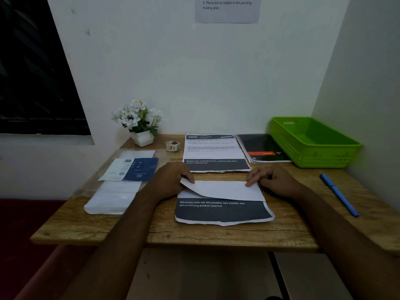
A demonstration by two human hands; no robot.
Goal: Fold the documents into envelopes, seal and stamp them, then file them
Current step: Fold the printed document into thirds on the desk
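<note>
I record the white-and-charcoal printed paper document [223, 211] lying crosswise on the wooden bench [216, 234], left hand [171, 179] pinching its folded flap's left corner, right hand [275, 178] on the right corner, grip unclear.

the notice sheet [226, 13] on the wall is cut off by the top edge; only its last lines show. the folded flap of the document [223, 212] covers the page's upper text, leaving just the dark band. the left hand [171, 180] pinches the flap's lifted corner, its fingers [187, 177] partly hidden beneath the paper. whether the right hand [273, 180] pinches the flap or merely presses it cannot be told. small print on the stack of sheets [214, 151] is too fine to read, as is the pattern on the tape roll [172, 146]. the leaflet [132, 169] hides the middle of the envelopes [112, 200]. both forearms run past the bottom edge.
</note>
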